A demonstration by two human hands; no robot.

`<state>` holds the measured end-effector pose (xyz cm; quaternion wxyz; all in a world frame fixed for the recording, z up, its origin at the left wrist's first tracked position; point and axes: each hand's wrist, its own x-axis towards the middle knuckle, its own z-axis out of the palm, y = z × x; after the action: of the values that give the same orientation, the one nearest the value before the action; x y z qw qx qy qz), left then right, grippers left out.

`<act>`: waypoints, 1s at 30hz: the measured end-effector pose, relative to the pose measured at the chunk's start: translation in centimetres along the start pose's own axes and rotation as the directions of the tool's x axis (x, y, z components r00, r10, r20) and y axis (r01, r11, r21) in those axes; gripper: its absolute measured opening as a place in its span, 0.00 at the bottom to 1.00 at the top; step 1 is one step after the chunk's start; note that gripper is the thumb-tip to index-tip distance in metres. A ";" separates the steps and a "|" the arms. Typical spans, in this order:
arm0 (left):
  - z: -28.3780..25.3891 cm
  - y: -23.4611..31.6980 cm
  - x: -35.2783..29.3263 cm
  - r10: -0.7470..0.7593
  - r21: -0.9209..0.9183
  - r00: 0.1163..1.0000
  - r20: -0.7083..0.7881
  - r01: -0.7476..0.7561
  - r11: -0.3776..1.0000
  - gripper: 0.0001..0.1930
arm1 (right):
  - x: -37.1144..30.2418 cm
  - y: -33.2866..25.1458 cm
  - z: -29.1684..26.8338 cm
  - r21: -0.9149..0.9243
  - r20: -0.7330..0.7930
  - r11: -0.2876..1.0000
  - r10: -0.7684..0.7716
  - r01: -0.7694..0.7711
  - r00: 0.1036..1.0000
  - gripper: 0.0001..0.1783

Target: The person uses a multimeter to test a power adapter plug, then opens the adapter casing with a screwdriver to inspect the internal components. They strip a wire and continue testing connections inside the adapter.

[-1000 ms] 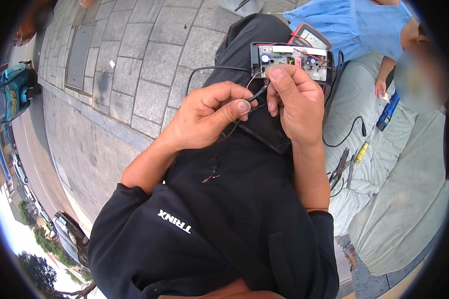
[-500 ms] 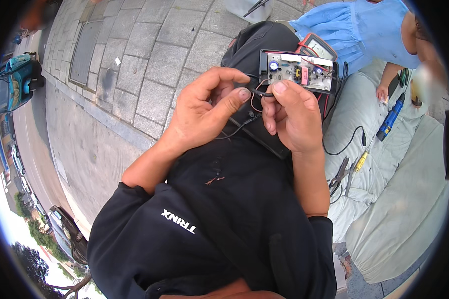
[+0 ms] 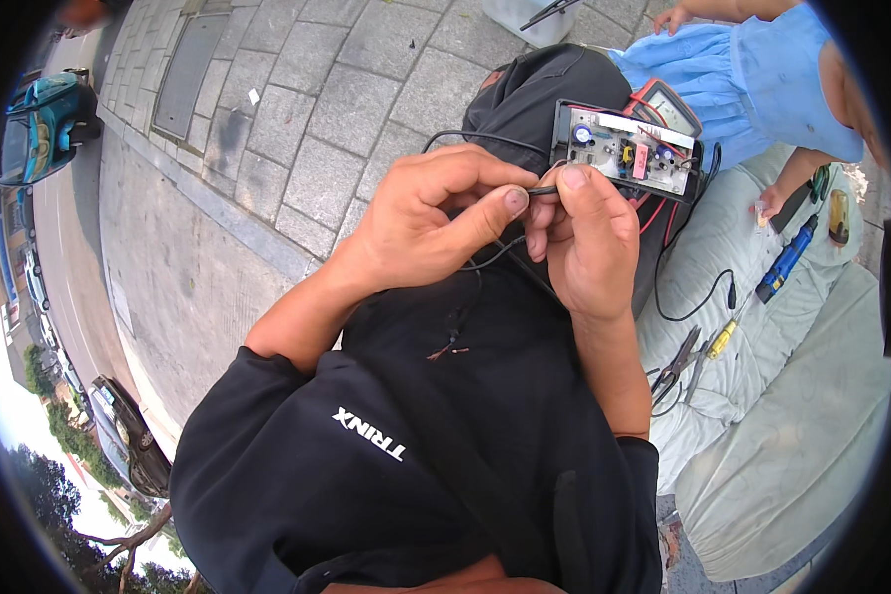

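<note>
Out in front of my chest, a short stretch of black cable (image 3: 543, 191) bridges my two hands. My left hand (image 3: 431, 213) pinches one end of it between thumb and forefinger. From the other side, my right hand (image 3: 596, 243) grips it, thumb on top and fingers curled beneath. Just beyond the right hand, an open black case with a circuit board (image 3: 604, 153) rests on my dark-trousered leg, thin wires running from it. Behind the case lies a red-framed analog meter (image 3: 675, 107). Bits of copper wire (image 3: 447, 352) cling to my black shirt.
On the pale green cloth (image 3: 752, 396) to the right lie scissors (image 3: 677, 362), a yellow-handled tool (image 3: 723, 340), a blue tool (image 3: 786, 260) and a black cord (image 3: 698, 315). Another person in a blue dress (image 3: 777, 79) is close by at the upper right, one hand (image 3: 774, 202) near the tools.
My left thumb and forefinger have closed onto the black cable, having been apart around it. The view has shifted, so the board and tools appear slightly further right and lower.
</note>
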<state>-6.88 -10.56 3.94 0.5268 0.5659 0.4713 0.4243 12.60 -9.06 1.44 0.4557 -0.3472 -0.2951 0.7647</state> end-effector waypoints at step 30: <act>-4.9 -1.7 0.0 0.272 0.667 0.895 0.354 -0.445 0.598 0.10 | -0.2 1.0 2.4 -0.596 0.154 0.800 0.033 0.066 0.988 0.14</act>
<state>-11.82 -9.64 2.69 0.2059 0.8542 0.4167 0.2332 10.26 -9.97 2.15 0.3047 -0.4097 -0.5594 0.6530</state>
